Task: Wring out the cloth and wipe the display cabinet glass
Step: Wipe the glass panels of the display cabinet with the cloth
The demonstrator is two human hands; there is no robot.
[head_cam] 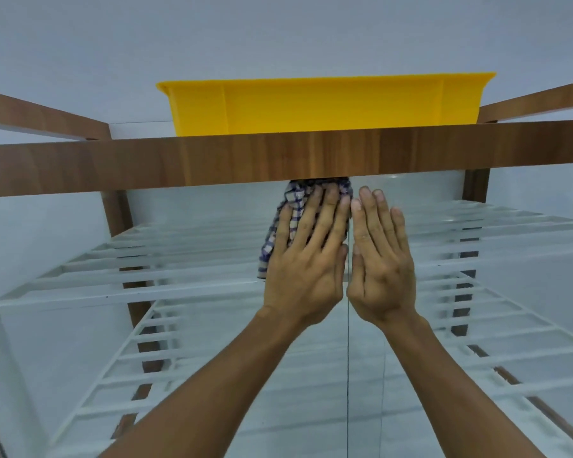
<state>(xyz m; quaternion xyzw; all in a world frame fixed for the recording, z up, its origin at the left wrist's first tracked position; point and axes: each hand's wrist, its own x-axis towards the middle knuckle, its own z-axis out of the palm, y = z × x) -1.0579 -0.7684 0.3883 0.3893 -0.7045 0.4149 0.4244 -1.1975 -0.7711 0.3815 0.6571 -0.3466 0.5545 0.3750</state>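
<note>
The left hand [306, 259], fingers straight, presses the checked cloth [278, 223] flat on the glass [196, 233] just under the wooden rail [212, 163]; the right hand [381, 259] lies flat beside it. Since nothing pinches the checked cloth, I reckon it could slide free or bunch against the rail.

Shop or food-stall setting, as far as I can tell. In front of my left hand [306, 269] and right hand [381, 269] stands a wood-framed display cabinet [278, 160] with glass panes [212, 206] and white wire shelves [146, 282]. Above my hands, a yellow plastic tub [311, 107] sits on top of it, against a plain pale wall [278, 34].
</note>
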